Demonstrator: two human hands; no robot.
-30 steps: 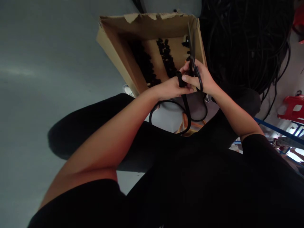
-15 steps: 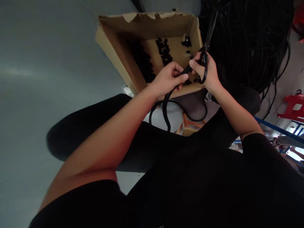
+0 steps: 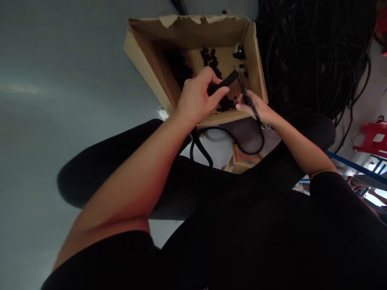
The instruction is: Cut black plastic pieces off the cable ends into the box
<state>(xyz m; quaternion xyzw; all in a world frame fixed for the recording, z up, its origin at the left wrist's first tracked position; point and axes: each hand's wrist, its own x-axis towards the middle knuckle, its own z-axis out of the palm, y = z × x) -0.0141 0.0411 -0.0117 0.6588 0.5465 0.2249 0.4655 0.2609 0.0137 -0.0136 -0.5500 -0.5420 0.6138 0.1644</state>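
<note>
We are working over the floor [image 3: 60, 88], with the big tangle of black cords [image 3: 314, 60] lying just beyond the right side of the cardboard box [image 3: 193, 33]. Our forearms are reaching over the box's near edge, the two hands staying apart from each other. Our left hand [image 3: 195, 96] is clamping thumb and fingers on the black strip [image 3: 228, 81], its end pointing toward the right edge, above the box's inside. Our right hand [image 3: 258, 110] is gripping the scissors [image 3: 245, 93] near the near right corner, blades slanting toward the far edge. The blades are meeting or nearly meeting the strip's end; we cannot tell whether they are touching it. In our judgement, we are doing this well by pinching close behind the end so that it is not sagging, setting the blades square across it, keeping the left fingertips clear, and letting anything loose be dropping inside the walls. Small black pieces [image 3: 213, 60] are lying scattered below, on the box's bottom.
</note>
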